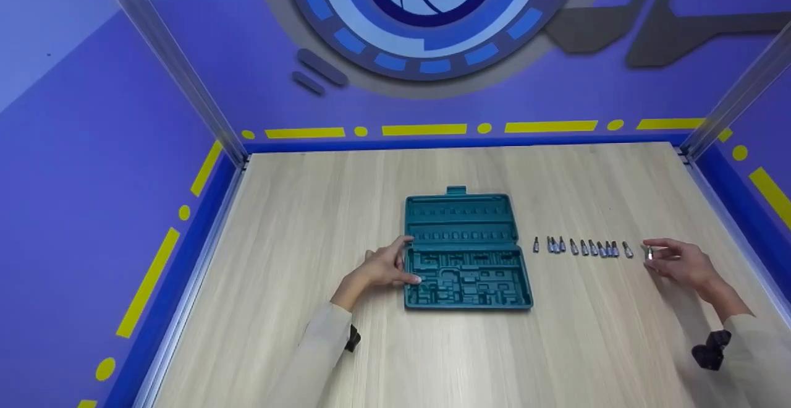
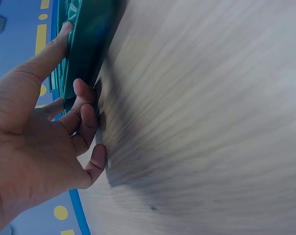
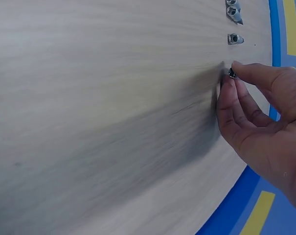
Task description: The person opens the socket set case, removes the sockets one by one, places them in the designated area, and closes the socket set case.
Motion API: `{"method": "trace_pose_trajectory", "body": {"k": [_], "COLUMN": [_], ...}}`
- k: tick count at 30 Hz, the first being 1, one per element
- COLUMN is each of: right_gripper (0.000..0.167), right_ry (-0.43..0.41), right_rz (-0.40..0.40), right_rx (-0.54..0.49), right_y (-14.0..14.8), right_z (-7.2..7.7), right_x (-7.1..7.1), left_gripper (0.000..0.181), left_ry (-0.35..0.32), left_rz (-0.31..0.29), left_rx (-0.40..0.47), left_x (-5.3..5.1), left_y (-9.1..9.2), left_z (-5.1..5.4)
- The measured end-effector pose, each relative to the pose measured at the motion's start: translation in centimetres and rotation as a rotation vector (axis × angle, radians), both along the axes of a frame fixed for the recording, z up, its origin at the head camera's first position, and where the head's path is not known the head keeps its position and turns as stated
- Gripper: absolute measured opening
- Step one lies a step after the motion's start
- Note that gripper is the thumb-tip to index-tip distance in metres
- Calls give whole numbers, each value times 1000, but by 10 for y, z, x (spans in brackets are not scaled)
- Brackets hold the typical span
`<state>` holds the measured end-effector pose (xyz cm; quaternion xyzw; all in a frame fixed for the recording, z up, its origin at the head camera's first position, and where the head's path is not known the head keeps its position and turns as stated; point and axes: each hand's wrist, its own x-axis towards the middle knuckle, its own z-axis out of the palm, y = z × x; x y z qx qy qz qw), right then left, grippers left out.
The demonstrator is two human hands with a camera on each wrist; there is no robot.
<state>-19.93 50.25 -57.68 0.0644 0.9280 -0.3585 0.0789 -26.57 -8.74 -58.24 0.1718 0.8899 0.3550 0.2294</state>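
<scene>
A green plastic tool case [image 1: 468, 277] lies opened flat on the table, its moulded compartments facing up. My left hand [image 1: 384, 264] holds its left edge. In the left wrist view, the thumb of my left hand [image 2: 40, 122] lies on the case [image 2: 91, 44] rim, while the other fingers bend beside and below it. To the right of the row, my right hand [image 1: 683, 264] pinches a small metal bit socket [image 1: 649, 253] between thumb and fingers. The right wrist view shows the dark hollow end of this bit socket [image 3: 232, 73] at the fingertips of my right hand [image 3: 258, 107].
Several more metal bit sockets [image 1: 584, 247] stretch in an uneven row between the case and my right hand. The nearest bit socket [image 3: 235, 38] lies just beyond my right fingertips. Blue panels [image 1: 204, 74] wall in the wooden table [image 1: 309, 210] at the back and sides.
</scene>
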Motion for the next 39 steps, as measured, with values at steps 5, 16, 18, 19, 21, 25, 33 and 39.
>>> {"method": "trace_pose_trajectory", "body": {"k": [5,16,18,19,21,25,33,39], "right_gripper": [49,49,48,48,47,46,49,52], "right_ry": [12,86,86,82,71,65,49,-7], "right_rz": [14,21,30,33,39,45,18,31], "right_rx": [35,100,114,120,129,134,122,43], "right_y": [0,-3,-2,-2,-1,0,-2,-4], "right_z": [0,3,4,4,4,3,1,4], "right_x": [-2,-13,-14,-14,-13,-12,-11,-15], "left_gripper": [93,92,92,92,92,92,92,93], "left_ry": [-5,-2,0,0,0,-4,-3,-11], "left_rz": [3,9,8,8,7,4,3,18], "left_rx": [10,17,15,13,13,12,-2,-4], "left_x": [0,4,4,4,4,4,2,1], "left_y": [1,0,2,2,4,5,5,1], "left_z": [0,0,0,0,0,0,4,3]}}
